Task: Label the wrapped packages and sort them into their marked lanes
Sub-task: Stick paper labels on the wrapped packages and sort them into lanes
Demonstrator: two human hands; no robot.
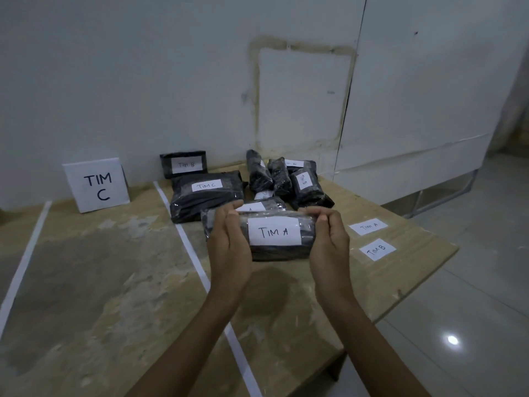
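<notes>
A black wrapped package (279,250) with a white label reading TIM A is held above the table. My left hand (229,242) grips its left end and my right hand (329,245) grips its right end. Behind it lies a pile of black wrapped packages: a large one labelled TIM C (206,196), one labelled TIM B (183,164) against the wall, and several smaller ones (286,179) at the back right. Two loose labels lie on the table at the right, TIM A (368,225) and TIM B (377,249).
A white sign reading TIM C (96,184) stands at the back left against the wall. White tape lines (194,262) split the wooden table (114,282) into lanes. The table's right edge drops to a tiled floor (472,310).
</notes>
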